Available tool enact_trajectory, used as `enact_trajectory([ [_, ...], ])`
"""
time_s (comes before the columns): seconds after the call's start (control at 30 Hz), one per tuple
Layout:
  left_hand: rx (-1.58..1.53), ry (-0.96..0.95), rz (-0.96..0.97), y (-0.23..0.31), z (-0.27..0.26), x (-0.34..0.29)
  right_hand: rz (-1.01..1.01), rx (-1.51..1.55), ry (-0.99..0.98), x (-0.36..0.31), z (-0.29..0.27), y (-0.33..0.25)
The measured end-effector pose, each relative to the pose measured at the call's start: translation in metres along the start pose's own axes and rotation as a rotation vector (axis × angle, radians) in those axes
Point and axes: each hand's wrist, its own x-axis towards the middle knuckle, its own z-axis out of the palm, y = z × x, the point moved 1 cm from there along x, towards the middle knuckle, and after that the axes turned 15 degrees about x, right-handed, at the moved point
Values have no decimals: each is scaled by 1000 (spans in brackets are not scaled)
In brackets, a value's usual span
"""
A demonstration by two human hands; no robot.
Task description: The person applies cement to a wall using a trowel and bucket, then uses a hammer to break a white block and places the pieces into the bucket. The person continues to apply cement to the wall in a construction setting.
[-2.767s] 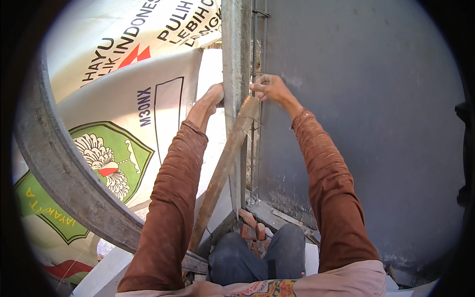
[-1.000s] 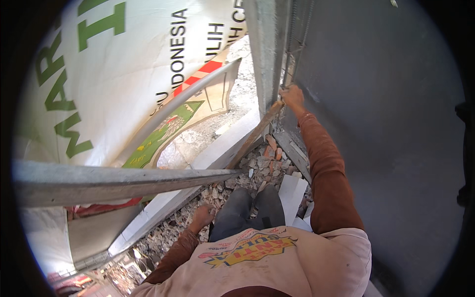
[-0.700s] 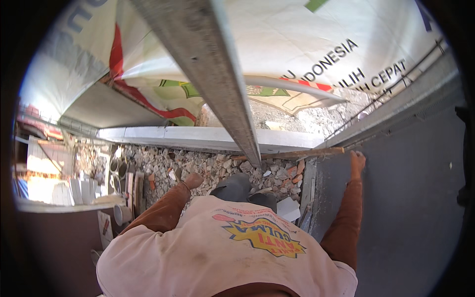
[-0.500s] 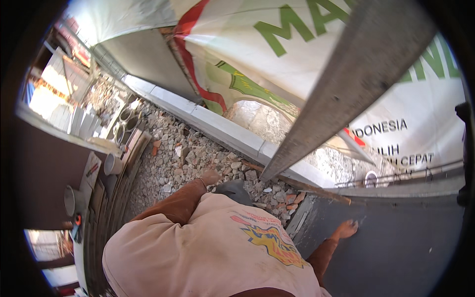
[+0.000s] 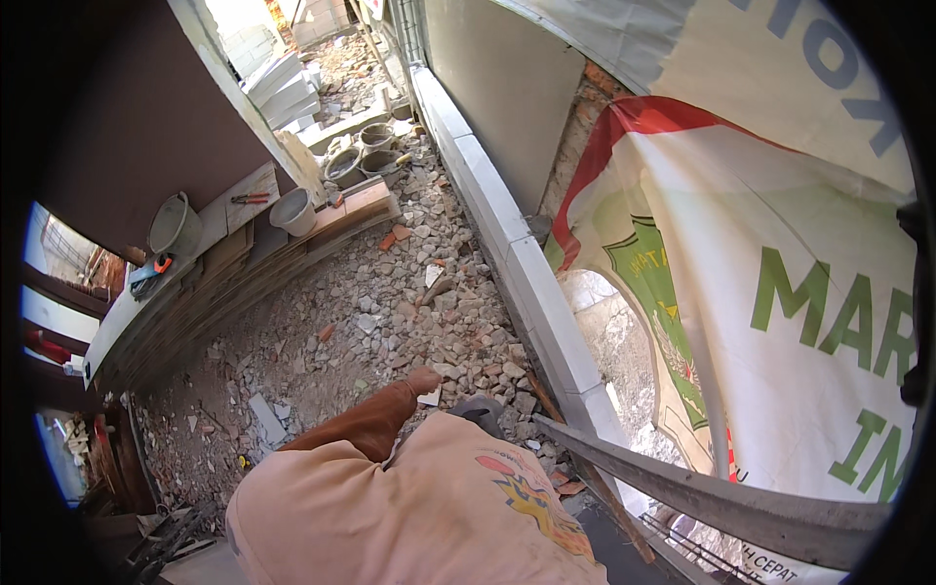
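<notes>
In the head view, our left hand (image 5: pixel 423 380) hangs at the end of a brown sleeve (image 5: pixel 385 419) over the broken rubble (image 5: pixel 390 312); the fingers look bunched, but they are too small here for us to tell whether they are spread, narrowed or gripping anything. Our right hand is out of sight, so we cannot tell how it stands. The rubble lies beneath and all around the left hand, with a white shard (image 5: pixel 431 398) just below it; whether the two touch is unclear. Just to the right of the hand is our dark-trousered knee (image 5: pixel 475 411), and beyond that a grey beam (image 5: pixel 721 507) slants across a thin wooden strip (image 5: pixel 624 519) beside the low block wall (image 5: pixel 531 278). We judge that bare fingers could be cut or scraped, since the pieces look sharp-edged and loose. Our footing might shift for the same reason. If the knee or arm knocked the beam, it could slide, as we see nothing clearly fixing its near end. The banner (image 5: pixel 770 244), farther right of the hand, could also catch on the beam if wind lifted it.
</notes>
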Motion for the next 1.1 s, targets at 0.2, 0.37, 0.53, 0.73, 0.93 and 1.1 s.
enact_trajectory([
  [0.2,-31,222,-28,-45,-53,-32,166,581,-377,38,13,-69],
  [0.37,-463,127,-105,-81,-51,-53,284,704,-313,63,39,-108],
  [0.53,-450,271,-20,-133,-9,-69,135,242,-36,81,81,-144],
  [0.73,-102,382,89,-182,38,-100,-527,-296,-326,118,135,-192],
  [0.93,548,267,-96,-184,55,-114,-23,-207,-309,139,199,-272],
  [1.1,411,412,-162,-167,45,-109,-228,-649,-494,195,211,-293],
])
